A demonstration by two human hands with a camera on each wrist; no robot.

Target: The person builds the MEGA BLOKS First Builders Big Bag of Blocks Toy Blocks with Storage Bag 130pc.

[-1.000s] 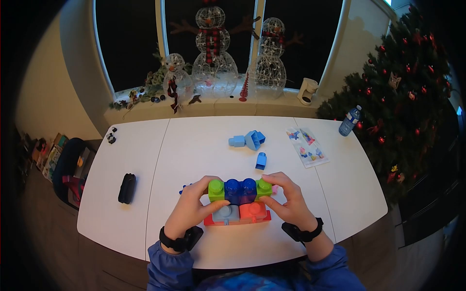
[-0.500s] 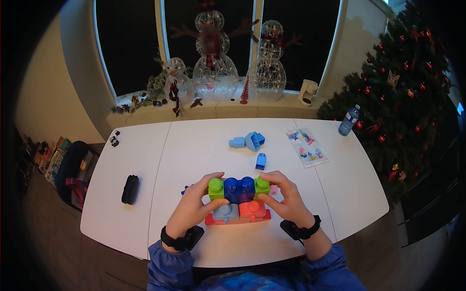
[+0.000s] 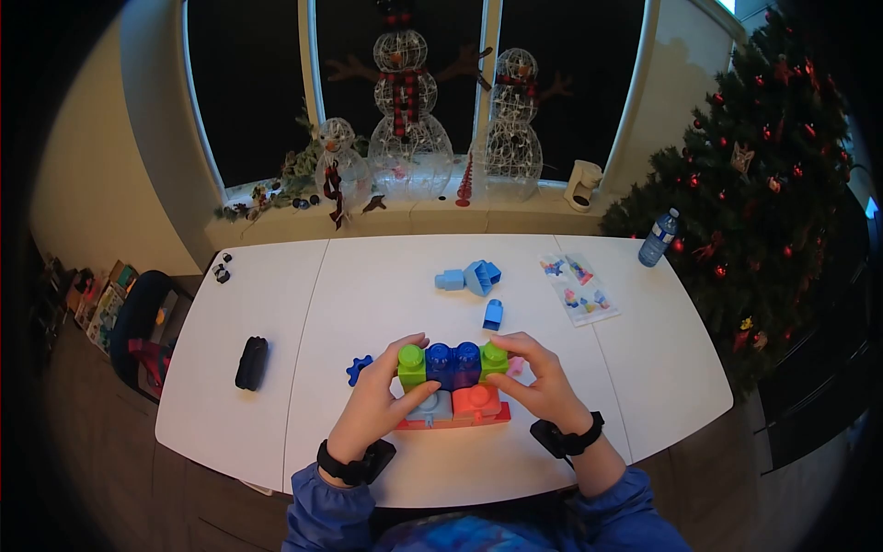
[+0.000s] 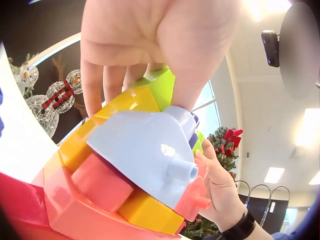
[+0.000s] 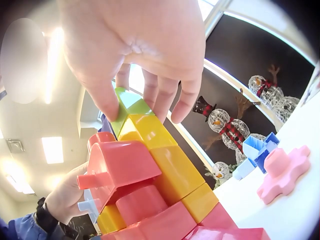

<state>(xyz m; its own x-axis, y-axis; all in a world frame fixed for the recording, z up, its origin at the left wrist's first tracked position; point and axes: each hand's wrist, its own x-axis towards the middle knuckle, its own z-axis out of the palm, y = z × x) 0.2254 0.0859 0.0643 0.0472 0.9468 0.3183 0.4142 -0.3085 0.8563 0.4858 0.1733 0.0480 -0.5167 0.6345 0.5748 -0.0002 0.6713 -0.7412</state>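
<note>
A stack of toy building blocks stands on the table in front of me. Its top row has a lime green block point(image 3: 411, 368) at the left, dark blue blocks point(image 3: 452, 368) in the middle and another lime green block point(image 3: 494, 361) at the right. Below sit a light blue block point(image 4: 142, 145) and a coral block point(image 5: 127, 167), each with a small peg, and yellow blocks point(image 5: 170, 165) behind. My left hand point(image 3: 368, 405) grips the stack's left end, thumb in front and fingers behind. At the right end, my right hand point(image 3: 547, 382) pinches the green block between thumb and fingers.
Left of the stack lies a dark blue gear-shaped piece point(image 3: 360, 370); right of it, a pink gear-shaped piece point(image 5: 287, 175). Light blue blocks point(image 3: 480, 277) lie beyond. A black case point(image 3: 251, 362), a picture sheet point(image 3: 581, 290) and a water bottle point(image 3: 659, 238) are on the table.
My left hand has shifted slightly right, and more of the dark blue gear-shaped piece shows beside it. My right hand keeps its hold, and the stack looks unchanged.
</note>
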